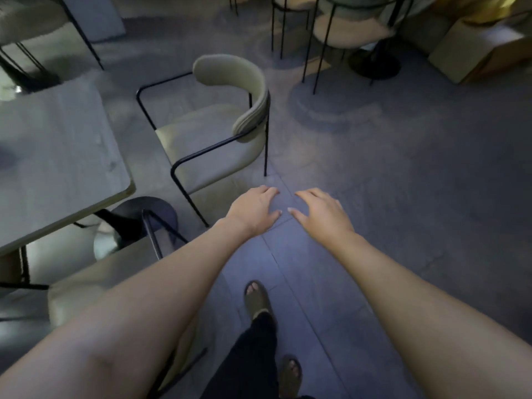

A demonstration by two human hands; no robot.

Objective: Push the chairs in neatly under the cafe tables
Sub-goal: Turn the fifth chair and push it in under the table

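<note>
A beige chair [207, 145] with a curved backrest and thin black frame stands pulled out from the grey cafe table [57, 156], its seat facing the table's right edge. My left hand [254, 210] and my right hand [322, 213] hover side by side in front of me, below and right of the chair's backrest. Both are empty with fingers apart, touching nothing. A second beige chair [95, 280] sits at the lower left, partly under the table and partly hidden by my left forearm.
The table's black pedestal base [144, 214] shows under its corner. More chairs and black metal legs [325, 33] stand at the back right beside a light box [475, 53]. Another chair [26, 24] is at the top left. My sandalled feet are on the grey tiled floor [417, 197].
</note>
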